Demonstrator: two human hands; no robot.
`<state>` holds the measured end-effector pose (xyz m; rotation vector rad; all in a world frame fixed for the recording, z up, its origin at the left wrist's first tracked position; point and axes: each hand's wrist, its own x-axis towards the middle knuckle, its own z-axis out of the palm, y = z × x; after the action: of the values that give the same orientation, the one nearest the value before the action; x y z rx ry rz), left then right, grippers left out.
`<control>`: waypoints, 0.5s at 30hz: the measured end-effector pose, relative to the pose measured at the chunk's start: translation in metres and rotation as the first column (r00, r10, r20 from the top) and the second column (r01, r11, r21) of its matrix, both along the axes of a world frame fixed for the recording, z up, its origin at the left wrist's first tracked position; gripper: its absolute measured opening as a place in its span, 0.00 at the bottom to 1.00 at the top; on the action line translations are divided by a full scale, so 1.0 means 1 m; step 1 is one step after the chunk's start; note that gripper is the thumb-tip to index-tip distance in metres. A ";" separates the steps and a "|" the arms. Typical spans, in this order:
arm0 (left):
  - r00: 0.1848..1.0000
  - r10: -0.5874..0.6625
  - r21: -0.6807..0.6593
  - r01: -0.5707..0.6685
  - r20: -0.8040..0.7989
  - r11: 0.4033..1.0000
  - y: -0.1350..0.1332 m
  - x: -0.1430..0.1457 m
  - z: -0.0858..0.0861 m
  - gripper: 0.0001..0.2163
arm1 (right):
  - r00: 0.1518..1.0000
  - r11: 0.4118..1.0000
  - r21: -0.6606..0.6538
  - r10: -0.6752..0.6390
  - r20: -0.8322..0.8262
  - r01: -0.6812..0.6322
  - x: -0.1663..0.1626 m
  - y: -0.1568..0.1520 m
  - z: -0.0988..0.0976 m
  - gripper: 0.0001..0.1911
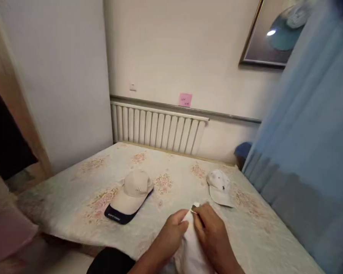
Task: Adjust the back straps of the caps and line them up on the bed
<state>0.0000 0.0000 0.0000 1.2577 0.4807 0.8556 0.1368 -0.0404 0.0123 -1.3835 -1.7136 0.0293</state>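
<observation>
Both my hands meet low in the middle of the view over a white cloth item (pixel 192 251), probably a cap, lying on the bed. My left hand (pixel 171 234) pinches its top edge from the left. My right hand (pixel 213 232) pinches the same edge from the right, where a small dark tab shows between the fingertips. A beige cap with a dark navy brim (pixel 133 194) lies to the left on the floral bedspread (pixel 82 190). A white cap (pixel 220 186) lies farther back to the right.
A white radiator (pixel 157 129) runs along the far wall, with a pink sticky note (pixel 185 99) above it. A blue curtain (pixel 308 152) hangs on the right. A framed picture (pixel 274 34) is at top right. A doorway opens on the left.
</observation>
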 end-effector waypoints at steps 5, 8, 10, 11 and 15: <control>0.998 0.056 -0.064 -0.058 -0.034 0.996 -0.007 0.006 -0.001 0.09 | 0.933 0.971 -0.237 -0.057 -0.356 -0.031 -0.002 -0.003 0.010 0.09; 0.995 0.075 -0.056 -0.079 -0.059 0.995 -0.009 0.004 -0.004 0.09 | 0.766 0.948 -0.271 -0.048 -0.642 -0.169 -0.001 -0.003 0.009 0.10; 0.997 0.058 -0.081 -0.062 -0.049 0.995 -0.010 0.003 -0.004 0.10 | 0.654 0.942 -0.237 -0.026 -0.756 -0.237 0.001 -0.003 0.007 0.10; 0.998 0.052 -0.092 -0.056 -0.042 0.994 -0.012 0.002 -0.004 0.10 | 0.624 0.935 -0.229 -0.010 -0.781 -0.271 0.002 -0.004 0.006 0.10; 0.995 0.063 -0.086 -0.070 -0.081 0.994 -0.015 -0.004 0.000 0.09 | 0.623 0.861 -0.239 0.109 -0.775 -0.448 0.009 -0.010 0.006 0.11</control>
<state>-0.0037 -0.0149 0.0004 1.2022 0.6203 0.8343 0.1455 -0.0506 0.0179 -1.1101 -1.2069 1.0721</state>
